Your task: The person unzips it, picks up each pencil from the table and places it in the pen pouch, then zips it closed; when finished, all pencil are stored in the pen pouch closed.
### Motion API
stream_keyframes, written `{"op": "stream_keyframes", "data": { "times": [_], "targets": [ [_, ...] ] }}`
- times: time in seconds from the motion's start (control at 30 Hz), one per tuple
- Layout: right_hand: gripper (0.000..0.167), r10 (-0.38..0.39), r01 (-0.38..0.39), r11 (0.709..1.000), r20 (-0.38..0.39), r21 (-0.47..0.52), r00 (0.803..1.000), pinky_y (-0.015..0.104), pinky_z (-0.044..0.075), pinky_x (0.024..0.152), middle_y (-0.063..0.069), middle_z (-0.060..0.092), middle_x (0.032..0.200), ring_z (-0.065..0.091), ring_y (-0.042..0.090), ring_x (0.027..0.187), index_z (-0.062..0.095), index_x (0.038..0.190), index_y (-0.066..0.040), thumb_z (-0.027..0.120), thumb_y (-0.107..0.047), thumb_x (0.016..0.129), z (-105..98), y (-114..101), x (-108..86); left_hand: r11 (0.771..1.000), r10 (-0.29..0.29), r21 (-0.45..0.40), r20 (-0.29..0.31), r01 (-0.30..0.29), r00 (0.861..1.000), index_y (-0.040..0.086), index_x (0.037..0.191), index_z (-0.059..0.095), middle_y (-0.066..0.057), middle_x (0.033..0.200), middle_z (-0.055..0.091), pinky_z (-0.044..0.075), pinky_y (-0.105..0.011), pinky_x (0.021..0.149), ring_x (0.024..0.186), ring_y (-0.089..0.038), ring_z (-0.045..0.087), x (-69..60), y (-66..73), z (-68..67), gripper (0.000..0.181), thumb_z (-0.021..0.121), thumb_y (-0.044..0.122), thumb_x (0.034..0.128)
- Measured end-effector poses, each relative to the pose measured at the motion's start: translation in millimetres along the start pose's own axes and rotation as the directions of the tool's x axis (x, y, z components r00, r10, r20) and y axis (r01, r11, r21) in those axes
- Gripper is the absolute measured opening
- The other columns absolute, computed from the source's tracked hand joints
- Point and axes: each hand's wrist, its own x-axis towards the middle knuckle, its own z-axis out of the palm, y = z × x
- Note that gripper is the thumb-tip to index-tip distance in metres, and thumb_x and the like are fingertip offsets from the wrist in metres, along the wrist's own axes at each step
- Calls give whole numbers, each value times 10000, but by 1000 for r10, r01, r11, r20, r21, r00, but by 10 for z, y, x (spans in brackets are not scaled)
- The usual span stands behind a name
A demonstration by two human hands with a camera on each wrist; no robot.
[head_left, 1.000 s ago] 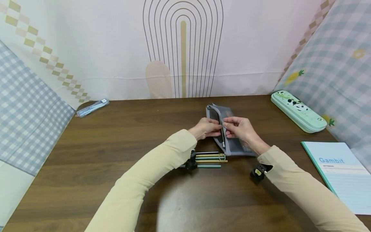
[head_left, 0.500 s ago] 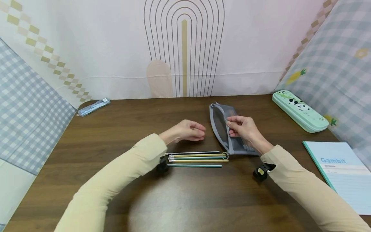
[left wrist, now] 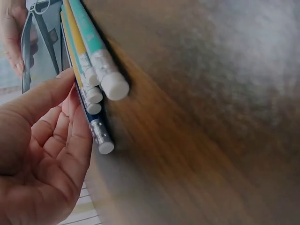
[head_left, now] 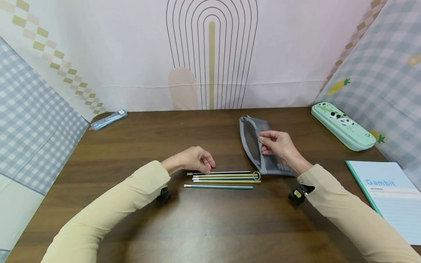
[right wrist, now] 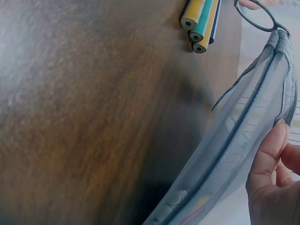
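In the head view, my right hand pinches the edge of a grey mesh zipper pouch, whose mouth gapes toward the left. The right wrist view shows the thumb and fingers on the zipper side of the pouch. My left hand is over the pencils, thumb tip at the black pencil, fingers loosely bent. Several yellow and green pencils lie close together below it, and a teal pencil lies a little apart. White erasers face the left wrist camera. Whether the left fingers touch the black pencil is unclear.
A mint pencil case with pandas stands at the back right. A notebook lies at the right. A blue packet lies at the back left. A ring on the pouch's zipper end overlaps the pencil tips.
My left hand has let go of the pouch's edge and moved left and down to the pencils. The pouch mouth has opened wider. The right hand keeps its grip on the pouch.
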Motion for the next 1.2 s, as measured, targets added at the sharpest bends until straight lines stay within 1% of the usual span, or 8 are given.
{"op": "stream_keyframes", "data": {
  "times": [0.3,0.4,0.5,0.6,0.7,0.87,1.0,1.2],
  "targets": [
    [388,-3,3,1000,-3,0,1000,177,560,577,-64,591,708,576,21,560,462,1296,108,529,-62,955,-5,1,-4,953,128,281,-38,-112,991,87,881,707,9,782,690,518,-165,668,711,-34,607,17,14,-53,151,673,-7,767],
    [391,1,-1,1000,4,4,1000,177,560,578,-61,586,707,578,23,566,460,1298,108,530,-66,955,1,9,-7,984,60,169,-46,-51,997,56,908,711,16,777,685,529,-180,659,693,-35,594,53,-1,-121,174,650,-17,762],
    [389,0,0,1000,4,4,1000,179,561,577,-56,583,705,577,25,567,464,1296,105,532,-69,955,6,17,-7,995,-33,-91,-15,32,999,-20,1023,670,11,812,669,544,-192,668,705,-42,583,130,36,-174,213,617,-5,817],
    [391,-6,6,1000,3,11,1000,176,558,569,-55,585,699,577,25,561,463,1292,114,535,-68,953,20,14,-9,909,-106,-401,35,111,994,-73,1159,574,-15,862,640,545,-176,655,729,-57,588,280,130,-155,279,557,4,891],
    [400,-10,10,1000,14,16,1000,171,555,565,-57,584,695,577,22,558,455,1291,129,537,-67,952,48,2,-15,750,-150,-643,66,157,986,-75,1226,508,-45,904,624,530,-148,627,737,-80,612,481,255,-64,292,502,5,946],
    [402,-8,8,1000,24,4,1000,165,550,561,-54,582,702,574,19,557,451,1295,128,533,-69,954,93,-24,-23,552,-200,-818,57,161,978,-61,1249,483,-77,881,642,535,-152,588,698,-102,639,779,470,116,293,480,-9,961],
    [404,-13,14,1000,27,-19,1000,165,551,563,-49,590,717,575,21,562,458,1296,119,537,-83,955,108,-52,-33,513,-253,-846,9,142,967,-71,1281,485,-81,800,628,539,-156,548,633,-108,619,923,610,233,350,519,-34,935],
    [416,-22,23,1000,34,-18,999,167,553,563,-45,601,727,583,21,565,446,1305,126,534,-83,956,101,-69,-39,555,-301,-824,-68,116,951,-83,1278,495,-65,780,573,576,-229,737,654,-124,592,1063,751,397,379,553,-63,904]
  ]
}}
